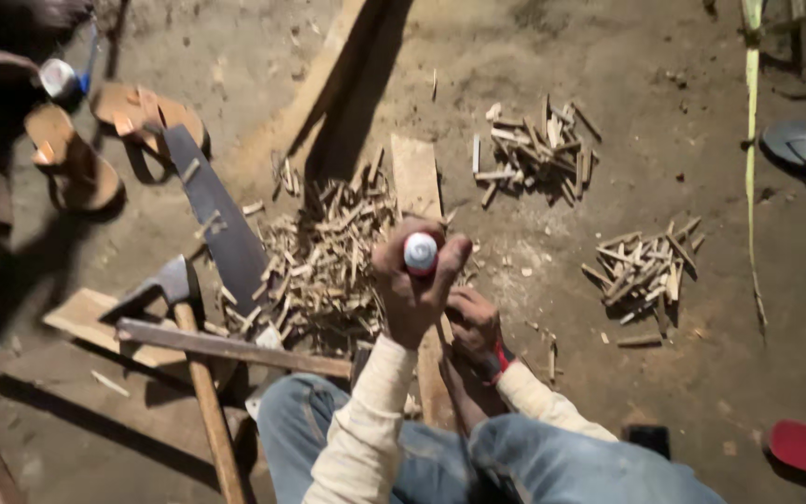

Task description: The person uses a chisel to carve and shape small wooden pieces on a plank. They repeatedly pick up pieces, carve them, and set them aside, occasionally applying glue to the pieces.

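The left hand (412, 280) is raised, fingers wrapped tight around a red handle with a white end (420, 252). Below those fingers, the right hand (474, 322) grips something red against the wooden plank (419, 187), steadying it.

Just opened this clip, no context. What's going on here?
A person in jeans sits on a dirt floor. Their left hand is raised, gripping a small red object with a white round end. Their right hand rests low on a wooden plank in front of them. A big pile of split wood sticks lies just left of the plank, with two smaller piles to the right. An axe and a long dark blade lie at the left, sandals beyond.
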Action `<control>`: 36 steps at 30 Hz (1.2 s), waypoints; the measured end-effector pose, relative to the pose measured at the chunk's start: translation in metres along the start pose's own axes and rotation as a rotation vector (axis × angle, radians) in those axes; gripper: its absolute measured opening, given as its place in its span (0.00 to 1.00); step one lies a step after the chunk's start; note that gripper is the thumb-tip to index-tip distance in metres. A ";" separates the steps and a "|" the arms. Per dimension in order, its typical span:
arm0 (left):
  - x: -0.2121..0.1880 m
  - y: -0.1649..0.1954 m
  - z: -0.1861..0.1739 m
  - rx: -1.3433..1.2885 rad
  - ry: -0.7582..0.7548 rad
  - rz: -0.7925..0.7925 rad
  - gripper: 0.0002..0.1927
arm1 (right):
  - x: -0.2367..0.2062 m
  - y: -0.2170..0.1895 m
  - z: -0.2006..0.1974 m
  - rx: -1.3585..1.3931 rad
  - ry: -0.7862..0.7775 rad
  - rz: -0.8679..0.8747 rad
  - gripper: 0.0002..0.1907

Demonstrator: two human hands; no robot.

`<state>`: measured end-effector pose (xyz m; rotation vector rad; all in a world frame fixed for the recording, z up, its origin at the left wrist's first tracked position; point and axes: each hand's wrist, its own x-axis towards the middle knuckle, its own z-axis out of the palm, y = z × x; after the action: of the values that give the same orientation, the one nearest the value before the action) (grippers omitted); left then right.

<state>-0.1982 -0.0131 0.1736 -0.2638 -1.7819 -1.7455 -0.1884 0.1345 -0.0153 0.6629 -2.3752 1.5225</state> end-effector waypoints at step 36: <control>-0.025 -0.082 0.016 -0.028 -0.136 -0.143 0.10 | 0.015 -0.001 0.003 0.003 0.119 0.060 0.08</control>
<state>-0.2279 0.0008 0.0930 -0.2782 -1.9155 -1.8935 -0.2007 0.1275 -0.0097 0.4914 -2.3241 1.5438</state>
